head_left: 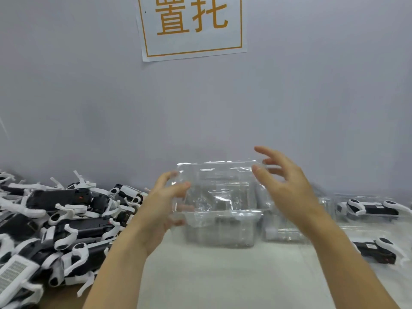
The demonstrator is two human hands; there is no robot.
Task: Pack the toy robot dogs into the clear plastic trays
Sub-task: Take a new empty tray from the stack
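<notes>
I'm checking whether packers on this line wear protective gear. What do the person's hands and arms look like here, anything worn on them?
Nothing worn shows. The left hand and right hand are bare, with no gloves, and I see no rings. Both forearms are bare down to the bottom edge of the picture: no sleeves, watch or wristband in view.

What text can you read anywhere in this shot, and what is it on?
"置托": large orange characters inside an orange border, on the white paper sign on the wall.
Label panel on a toy robot dog at lower left: rows of print, too small to read.
Labels on packed dogs at right: blurred, unreadable.
</notes>
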